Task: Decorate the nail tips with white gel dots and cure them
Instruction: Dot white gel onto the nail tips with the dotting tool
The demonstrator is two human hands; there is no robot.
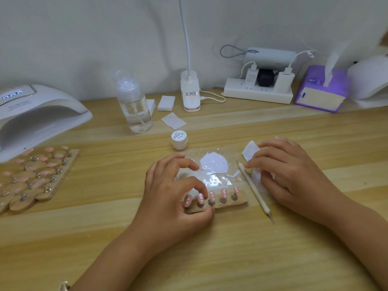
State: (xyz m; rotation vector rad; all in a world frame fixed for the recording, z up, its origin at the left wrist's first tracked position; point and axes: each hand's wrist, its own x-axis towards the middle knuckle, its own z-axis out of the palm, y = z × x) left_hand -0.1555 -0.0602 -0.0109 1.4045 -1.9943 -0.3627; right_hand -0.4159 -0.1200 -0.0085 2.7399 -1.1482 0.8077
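A small wooden strip (pixel 239 201) lies on the table in front of me and carries several pink nail tips (pixel 224 192) with white dots. My left hand (pixel 174 192) pinches the strip's left end between thumb and curled fingers. Behind the strip a clear plastic sheet (pixel 218 181) holds a smear of white gel (pixel 214 163). The dotting tool (pixel 255 190) lies loose on the table right of the strip. My right hand (pixel 285 171) holds a white wipe (pixel 249 153) beside the tool. A small white gel jar (pixel 179 140) stands closed behind the sheet.
A white curing lamp (pixel 35 116) sits at the far left, with a wooden board of more pink tips (pixel 31 175) before it. A pump bottle (pixel 134 106), lamp base (pixel 190 91), pads, power strip (pixel 258 91) and purple device (pixel 321 89) line the back.
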